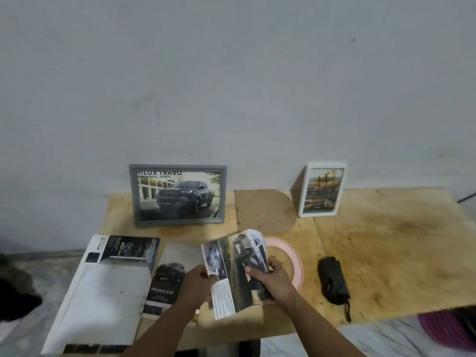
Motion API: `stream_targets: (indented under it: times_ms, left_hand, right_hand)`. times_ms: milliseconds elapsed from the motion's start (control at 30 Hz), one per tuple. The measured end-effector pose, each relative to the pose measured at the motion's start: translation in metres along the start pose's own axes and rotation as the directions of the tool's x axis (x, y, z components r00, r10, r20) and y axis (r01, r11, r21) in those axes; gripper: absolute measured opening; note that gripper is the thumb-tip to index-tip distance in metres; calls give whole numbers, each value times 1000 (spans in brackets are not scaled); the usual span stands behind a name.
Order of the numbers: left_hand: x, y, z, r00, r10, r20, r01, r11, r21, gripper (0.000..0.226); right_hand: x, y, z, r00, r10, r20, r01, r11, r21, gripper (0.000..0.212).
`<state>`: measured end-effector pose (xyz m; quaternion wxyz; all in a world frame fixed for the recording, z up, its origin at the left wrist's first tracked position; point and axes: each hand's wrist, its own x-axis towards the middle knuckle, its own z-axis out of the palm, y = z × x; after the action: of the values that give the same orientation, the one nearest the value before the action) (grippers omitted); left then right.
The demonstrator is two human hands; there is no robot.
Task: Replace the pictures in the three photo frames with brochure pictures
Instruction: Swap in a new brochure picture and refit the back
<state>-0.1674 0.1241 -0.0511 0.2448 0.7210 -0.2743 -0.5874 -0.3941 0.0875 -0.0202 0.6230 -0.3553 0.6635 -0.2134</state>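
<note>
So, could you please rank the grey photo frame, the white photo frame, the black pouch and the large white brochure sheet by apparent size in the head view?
1. Large white brochure sheet, though it lies nearest the camera.
2. Grey photo frame.
3. White photo frame.
4. Black pouch, clearly the smallest even though it lies nearer than either frame.

The picture in the grey frame (pixel 177 195) is headed "HILUX TRAVO" in large dark letters; the smaller line beneath ends in "4TREX", the rest being cut off by the frame's edge. A dark brochure (pixel 164 284) flat on the worktop (pixel 386 253) reads "DOUBLE CAB" in white. The print on the large sheet (pixel 103 292) and on the held brochure (pixel 231 274) is too blurred to read.
</note>
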Motion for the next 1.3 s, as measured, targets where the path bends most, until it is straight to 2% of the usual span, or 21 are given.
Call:
stream_targets:
  times_ms: [67, 133, 300, 467, 633, 800, 900, 1000, 1033, 1100, 1200, 1233, 1300]
  left_hand:
    - [4, 10, 21, 997, 61, -37, -57, 993, 99, 12]
    - [9, 15, 38, 994, 105, -39, -96, 978, 186, 15]
    - [22, 21, 75, 986, 156, -51, -129, 929, 348, 24]
    - [26, 24, 98, 967, 221, -125, -145, 884, 444, 9]
    - [27, 20, 103, 947, 266, -178, -131, 831, 540, 3]
    - [28, 17, 105, 962, 210, -178, -56, 783, 619, 44]
    - [26, 15, 105, 961, 212, -177, -45, 752, 657, 47]
    - [25, 12, 104, 954, 243, -175, -58, 724, 688, 50]
    - [25, 12, 105, 953, 250, -169, -66, 718, 693, 51]
    - [25, 12, 106, 954, 258, -150, -82, 709, 701, 51]
    - [28, 9, 106, 956, 273, -113, -113, 690, 715, 49]
    - [29, 8, 105, 956, 274, -102, -120, 686, 718, 49]
    - [31, 6, 105, 956, 280, -86, -132, 674, 727, 50]
  right_hand:
    - [-3, 8, -27, 997, -2, -79, 6, 999, 45, 36]
    - [1, 17, -54, 989, -3, -145, 8, 999, 34, 21]
    - [24, 40, -102, 975, -62, -214, 12, 974, -227, 5]
    - [46, 42, -113, 972, -107, -211, 12, 913, -408, 8]
    - [59, 43, -121, 972, -182, -151, 49, 779, -625, 32]
    - [65, 40, -129, 970, -174, -168, 12, 729, -685, 30]
    - [69, 34, -134, 965, -205, -162, 35, 717, -697, 32]
    - [81, 25, -137, 948, -286, -141, 107, 702, -704, 25]
    - [87, 18, -138, 946, -292, -143, 113, 708, -697, 23]
    - [102, 1, -139, 950, -248, -189, 84, 786, -612, 23]
    - [133, -25, -139, 963, -81, -257, -29, 918, -396, 46]
    - [144, -31, -139, 970, -5, -244, -70, 952, -298, 48]
    - [158, -40, -137, 977, 156, -147, -159, 987, -5, 35]
